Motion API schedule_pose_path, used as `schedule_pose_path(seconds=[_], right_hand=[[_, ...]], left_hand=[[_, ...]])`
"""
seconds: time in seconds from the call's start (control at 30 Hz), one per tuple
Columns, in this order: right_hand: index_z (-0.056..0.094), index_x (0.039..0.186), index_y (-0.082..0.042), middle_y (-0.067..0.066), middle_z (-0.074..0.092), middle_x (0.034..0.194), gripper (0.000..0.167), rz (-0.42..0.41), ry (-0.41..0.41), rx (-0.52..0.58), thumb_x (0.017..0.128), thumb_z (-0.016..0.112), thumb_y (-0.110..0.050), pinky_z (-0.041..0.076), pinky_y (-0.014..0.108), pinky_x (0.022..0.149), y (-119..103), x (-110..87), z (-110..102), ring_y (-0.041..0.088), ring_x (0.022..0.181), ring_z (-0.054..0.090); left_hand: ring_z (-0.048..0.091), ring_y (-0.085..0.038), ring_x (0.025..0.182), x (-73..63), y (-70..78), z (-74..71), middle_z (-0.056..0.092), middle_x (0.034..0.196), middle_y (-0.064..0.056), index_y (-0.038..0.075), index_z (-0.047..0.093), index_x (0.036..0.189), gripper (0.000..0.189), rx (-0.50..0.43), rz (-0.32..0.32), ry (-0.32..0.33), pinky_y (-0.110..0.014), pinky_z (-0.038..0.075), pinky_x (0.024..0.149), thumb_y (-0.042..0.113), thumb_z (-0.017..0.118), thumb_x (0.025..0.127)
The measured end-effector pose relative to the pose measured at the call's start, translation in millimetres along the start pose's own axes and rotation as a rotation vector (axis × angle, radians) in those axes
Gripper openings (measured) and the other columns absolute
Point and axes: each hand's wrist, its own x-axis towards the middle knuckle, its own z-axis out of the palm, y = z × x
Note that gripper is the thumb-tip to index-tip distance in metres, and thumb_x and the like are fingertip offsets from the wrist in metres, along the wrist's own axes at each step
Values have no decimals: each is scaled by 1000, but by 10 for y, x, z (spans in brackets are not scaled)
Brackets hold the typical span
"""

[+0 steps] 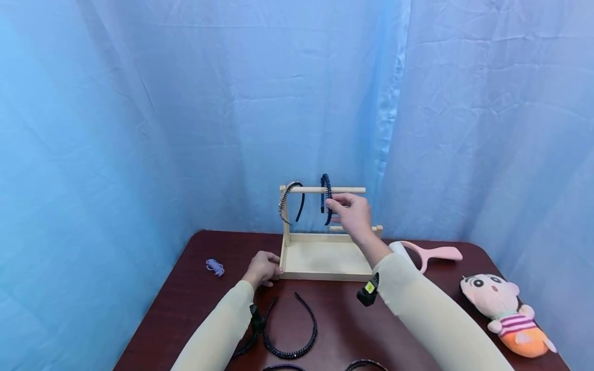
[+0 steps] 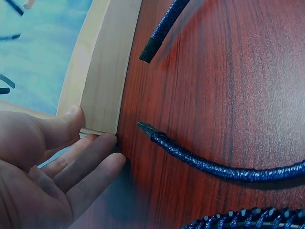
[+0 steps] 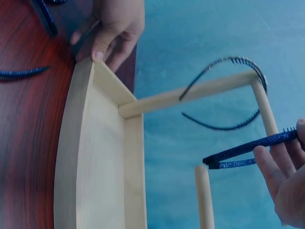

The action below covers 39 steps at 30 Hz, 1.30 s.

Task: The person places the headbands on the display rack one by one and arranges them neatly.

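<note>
A light wooden rack (image 1: 325, 257) with a shallow tray base and an upper bar (image 1: 348, 190) stands at the back of the table. My right hand (image 1: 355, 212) pinches a dark glittery toothed headband (image 3: 243, 148) between thumb and fingers; in the head view its arch lies over the upper bar. Farther left on that bar hangs a headband (image 1: 282, 203) with a light, studded outer side. At the tray's front left corner, my left hand (image 1: 263, 268) grips the wood, thumb on the rim and fingers against the outside. A black headband (image 1: 290, 355) lies near the left wrist.
More headbands lie at the near edge, one (image 1: 366, 364) partly cut off. A purple cord bundle (image 1: 215, 267) is on the left. Right of the rack are a pink hand mirror (image 1: 441, 253) and a plush doll (image 1: 508, 319). A lower peg (image 3: 204, 195) juts up at the rack's right side.
</note>
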Motion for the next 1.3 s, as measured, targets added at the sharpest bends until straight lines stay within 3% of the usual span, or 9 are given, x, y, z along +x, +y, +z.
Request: schedule_pose_path(seconds=[0.2, 0.4, 0.63, 0.77, 1.03, 1.3], right_hand=[[76, 115, -9, 11, 73, 107, 26, 19, 0, 5, 95, 77, -26, 64, 38, 76, -13, -2, 268, 26, 91, 75], [77, 112, -9, 11, 74, 104, 24, 10, 25, -6, 94, 78, -25, 63, 43, 77, -11, -7, 491, 26, 85, 76], [77, 108, -8, 10, 72, 99, 24, 15, 60, -23, 93, 79, -27, 64, 39, 73, -8, -18, 676, 27, 81, 75], [76, 108, -9, 9, 71, 99, 23, 24, 51, -37, 94, 78, -28, 64, 36, 70, 17, -25, 724, 28, 81, 74], [75, 110, -10, 9, 71, 100, 24, 45, 23, -30, 94, 77, -28, 63, 47, 80, 72, -33, 720, 38, 94, 72], [75, 109, -13, 5, 75, 99, 22, 12, 23, -116, 95, 76, -31, 57, 31, 70, 96, -18, 711, 27, 91, 71]], left_hand=[[73, -24, 79, -34, 26, -4, 75, 103, -15, 1, 69, 127, 35, 10, 18, -7, -42, 62, 60, 6, 76, 93], [74, -27, 83, -97, 49, -3, 74, 102, -14, -2, 69, 125, 33, 29, 46, -13, -42, 62, 62, 5, 75, 93], [73, -25, 80, -110, 69, -1, 74, 99, -14, -1, 69, 124, 33, 46, 40, -6, -43, 62, 62, 5, 76, 93], [74, -26, 81, -99, 77, 12, 74, 103, -15, -1, 70, 123, 33, 51, 27, 2, -44, 63, 63, 5, 77, 92], [73, -24, 77, -51, 74, 55, 74, 99, -14, 1, 70, 122, 31, 64, -5, 4, -44, 62, 62, 5, 77, 91], [73, -24, 77, -77, 99, 50, 74, 97, -14, 1, 70, 121, 30, 69, 4, 5, -42, 62, 62, 6, 76, 93]])
